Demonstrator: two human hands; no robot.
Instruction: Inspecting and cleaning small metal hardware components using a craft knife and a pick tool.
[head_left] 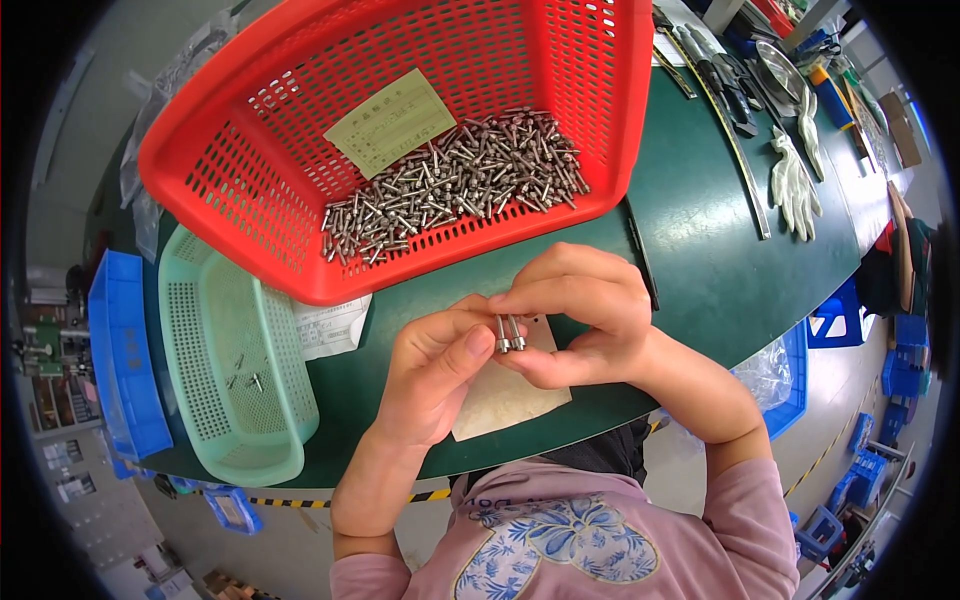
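Observation:
My left hand (432, 368) and my right hand (580, 315) meet over the near edge of a green table (700, 250). Between the fingertips of both hands stand two short metal bolts (509, 333), side by side and upright, with their heads down. Under the hands lies a tan square pad (505, 400). Just beyond them a red mesh basket (300, 180) holds a heap of several metal bolts (455, 185) and a yellowish paper slip (390, 122).
A pale green mesh basket (235, 360) at the left holds a few bolts. A blue crate (120, 350) stands further left. White gloves (795, 180), tools and a metal ruler lie at the far right. White paper (330, 325) sits under the red basket.

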